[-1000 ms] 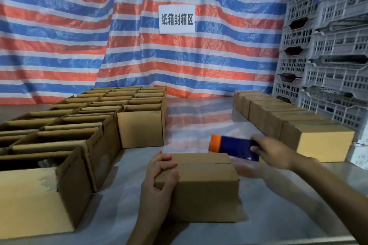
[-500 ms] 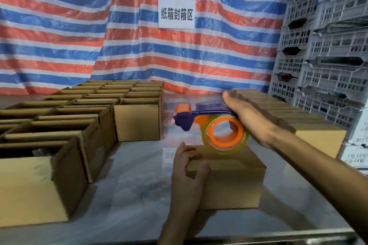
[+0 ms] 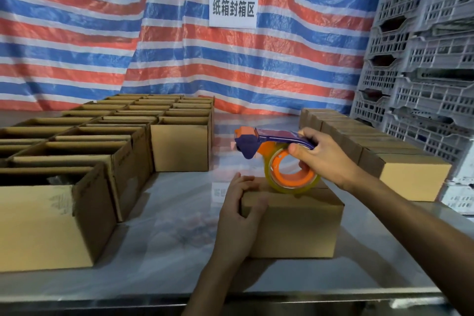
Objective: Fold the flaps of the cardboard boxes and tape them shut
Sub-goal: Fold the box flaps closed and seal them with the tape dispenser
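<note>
Right grip (image 3: 325,159) wrapped round the blue-and-orange tape dispenser (image 3: 256,146), held at the closed brown cardboard box (image 3: 295,223).
Left grip (image 3: 241,208) clasps the box's corner on the steel table (image 3: 166,238), presumably steadying it for taping.

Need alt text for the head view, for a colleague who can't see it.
The right hand holds a blue-and-orange tape dispenser just over a closed brown cardboard box, which the left hand grips at its left corner on a grey metal table. Open brown boxes stand at left, closed boxes at right.
</note>
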